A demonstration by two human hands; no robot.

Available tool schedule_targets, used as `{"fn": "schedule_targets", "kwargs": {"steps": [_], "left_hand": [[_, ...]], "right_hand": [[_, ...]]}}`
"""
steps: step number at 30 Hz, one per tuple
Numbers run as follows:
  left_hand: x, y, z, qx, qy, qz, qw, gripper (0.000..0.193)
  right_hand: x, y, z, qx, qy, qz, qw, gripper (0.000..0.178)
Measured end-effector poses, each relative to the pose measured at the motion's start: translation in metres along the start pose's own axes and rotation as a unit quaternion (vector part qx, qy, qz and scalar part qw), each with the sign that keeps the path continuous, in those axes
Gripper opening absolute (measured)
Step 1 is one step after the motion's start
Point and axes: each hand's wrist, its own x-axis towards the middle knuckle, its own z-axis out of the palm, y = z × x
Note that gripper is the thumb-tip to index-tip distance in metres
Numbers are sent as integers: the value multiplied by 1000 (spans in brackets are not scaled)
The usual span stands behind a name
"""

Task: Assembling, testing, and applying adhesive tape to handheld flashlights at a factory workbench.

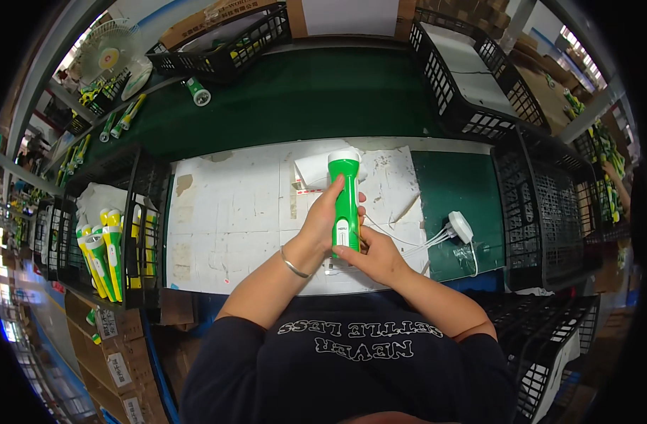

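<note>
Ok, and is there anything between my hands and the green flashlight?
Nothing visible: the left hand and the right hand are both directly on the green flashlight. White cables lie off to the right; whether one passes behind the right hand, I can't tell.

Bright light shows at a window [581, 56] beyond the right end of a green-topped workbench [309, 92], where, from here, brown cartons [472, 15] rise near a pale post [519, 24]. A caged fan [107, 59] faces the workbench's far left corner; labelled boxes [97, 351] stack below its near left.
</note>
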Motion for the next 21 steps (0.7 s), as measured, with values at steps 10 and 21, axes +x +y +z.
{"fn": "schedule_targets", "kwargs": {"steps": [10,21], "left_hand": [[3,-5,-12,11,-35,-30,999,36],[-8,-2,2,37,-37,-31,998,44]], "right_hand": [[-9,4,-29,-25,2,-71,997,27],[-5,-19,-36,-88,-89,33,992,38]]}}
